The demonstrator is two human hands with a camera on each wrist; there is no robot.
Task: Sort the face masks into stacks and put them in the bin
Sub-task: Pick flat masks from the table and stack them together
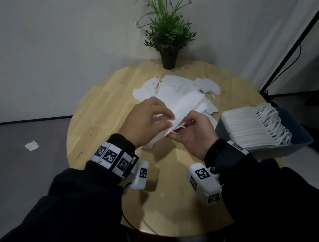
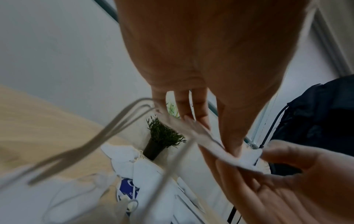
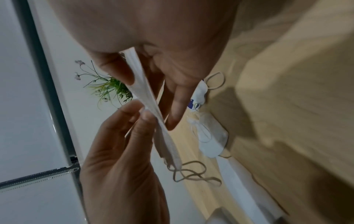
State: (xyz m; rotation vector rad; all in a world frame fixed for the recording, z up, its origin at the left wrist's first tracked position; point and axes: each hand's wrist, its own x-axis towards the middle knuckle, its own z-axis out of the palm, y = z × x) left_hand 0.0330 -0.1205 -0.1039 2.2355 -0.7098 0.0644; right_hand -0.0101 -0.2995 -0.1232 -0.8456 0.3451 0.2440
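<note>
We find the left hand (image 1: 145,120) and right hand (image 1: 195,133) both pinching one thin stack of masks (image 1: 184,107) above the table (image 1: 100,110).

Head view looks down over table (image 1: 104,110); both wrist views close-up along fingers (image 2: 199,106), sharing plant (image 3: 113,89).
</note>
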